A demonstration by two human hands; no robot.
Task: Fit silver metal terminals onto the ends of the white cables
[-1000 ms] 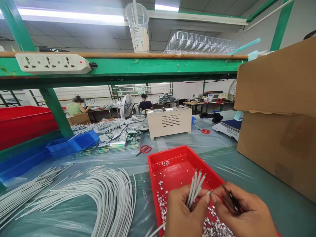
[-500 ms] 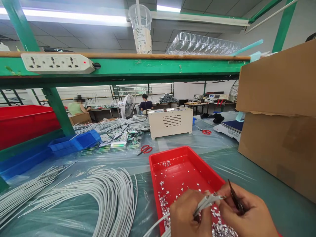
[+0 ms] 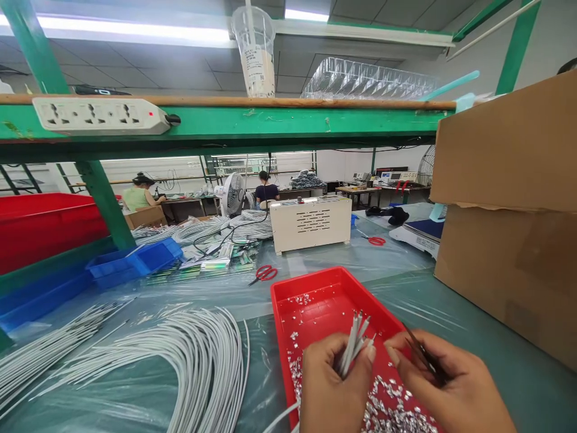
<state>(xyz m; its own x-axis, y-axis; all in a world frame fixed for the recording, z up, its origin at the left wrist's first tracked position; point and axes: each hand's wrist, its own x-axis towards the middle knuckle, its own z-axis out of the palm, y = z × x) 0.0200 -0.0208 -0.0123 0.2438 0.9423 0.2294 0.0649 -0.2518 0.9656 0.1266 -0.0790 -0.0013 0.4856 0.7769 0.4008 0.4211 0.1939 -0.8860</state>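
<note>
A shelf [image 3: 297, 123] crosses the upper frame; over the worktop [image 3: 478, 319], left fingers [image 3: 366, 362] clench pale cables [image 3: 353, 346], right fingers [image 3: 401, 365] a dark tool [image 3: 424, 356].

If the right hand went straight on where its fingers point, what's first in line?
Probably the left hand, at its thumb tip, beside the cables it holds. One view leaves depth unclear, so the right hand might pass in front or behind.

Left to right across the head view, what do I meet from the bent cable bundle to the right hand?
Bent cable bundle, nearer red-handled scissors, left hand gripping pale cables, right hand holding a dark tool.
</note>
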